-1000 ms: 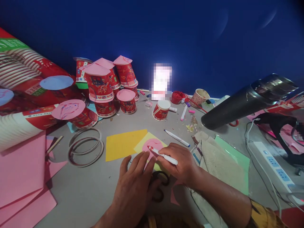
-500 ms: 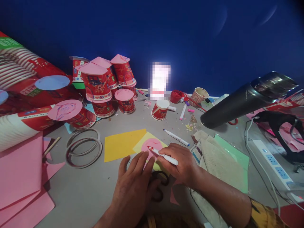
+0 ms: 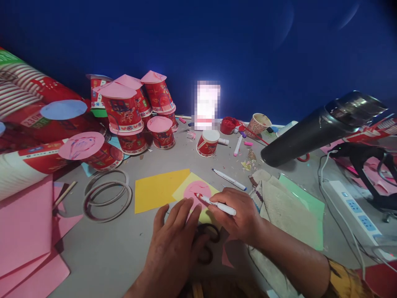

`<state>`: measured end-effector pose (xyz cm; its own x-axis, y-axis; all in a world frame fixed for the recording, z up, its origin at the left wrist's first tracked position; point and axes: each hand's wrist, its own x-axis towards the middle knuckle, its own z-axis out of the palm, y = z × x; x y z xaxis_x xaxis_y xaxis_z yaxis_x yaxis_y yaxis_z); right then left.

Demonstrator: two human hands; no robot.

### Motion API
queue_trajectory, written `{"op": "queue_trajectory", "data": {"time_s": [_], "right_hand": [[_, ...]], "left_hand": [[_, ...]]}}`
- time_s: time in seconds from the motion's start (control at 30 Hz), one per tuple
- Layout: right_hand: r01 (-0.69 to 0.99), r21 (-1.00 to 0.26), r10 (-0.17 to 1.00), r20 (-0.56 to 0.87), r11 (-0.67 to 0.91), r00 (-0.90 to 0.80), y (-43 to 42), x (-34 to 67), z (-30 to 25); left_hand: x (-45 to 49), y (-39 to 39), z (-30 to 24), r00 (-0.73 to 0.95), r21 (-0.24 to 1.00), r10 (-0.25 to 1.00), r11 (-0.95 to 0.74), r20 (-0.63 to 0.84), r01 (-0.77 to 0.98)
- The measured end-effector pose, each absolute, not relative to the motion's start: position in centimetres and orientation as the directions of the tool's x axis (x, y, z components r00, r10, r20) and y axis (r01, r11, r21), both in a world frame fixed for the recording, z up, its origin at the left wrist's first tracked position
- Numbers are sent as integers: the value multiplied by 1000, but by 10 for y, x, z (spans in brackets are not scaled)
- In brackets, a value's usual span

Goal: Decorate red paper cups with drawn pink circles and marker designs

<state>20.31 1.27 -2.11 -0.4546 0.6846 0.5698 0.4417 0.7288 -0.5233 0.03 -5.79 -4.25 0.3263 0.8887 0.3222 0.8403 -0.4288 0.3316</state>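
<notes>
A pink paper circle [image 3: 198,188] with faint drawn lines rests on a pale yellow sheet [image 3: 182,191]. My right hand [image 3: 238,211] grips a white marker [image 3: 225,207], its red tip touching or just over the circle. With fingers stretched out, my left hand [image 3: 178,236] lies flat across the lower part of the circle and sheet. Dark scissor handles [image 3: 214,231] show partly beneath and beside that hand; the blades are hidden. An orange-yellow sheet [image 3: 151,194] lies to the left, and a second marker with a blue end [image 3: 231,180] lies beyond my right hand.
Red paper cups with pink cone tops [image 3: 119,103] stand stacked at the back left. Two tape rings [image 3: 108,203] and pink sheets [image 3: 25,227] lie left. On the right are a cloth [image 3: 285,215], a black flask [image 3: 310,134] and a power strip [image 3: 356,215]. One cup [image 3: 207,145] stands centrally.
The marker tip has shifted slightly right over the pink circle, and its rear end has swung a little right and down. My left hand stays in place.
</notes>
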Motion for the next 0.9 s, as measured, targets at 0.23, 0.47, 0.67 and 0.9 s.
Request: {"op": "queue_trajectory", "data": {"time_s": [0.23, 0.47, 0.67, 0.9], "right_hand": [[435, -553, 703, 558, 711, -440, 13, 208, -16], [495, -562, 748, 523, 663, -408, 12, 215, -13], [584, -535, 783, 520, 610, -341, 15, 220, -14], [555, -553, 777, 524, 622, -349, 14, 220, -10]], "left_hand": [[-1, -58, -43, 335, 328, 888, -433, 313, 840], [0, -59, -45, 322, 333, 890, -425, 322, 842], [-1, -57, -41, 343, 313, 880, -444, 328, 840], [0, -57, -42, 340, 308, 881, -441, 329, 843]]}}
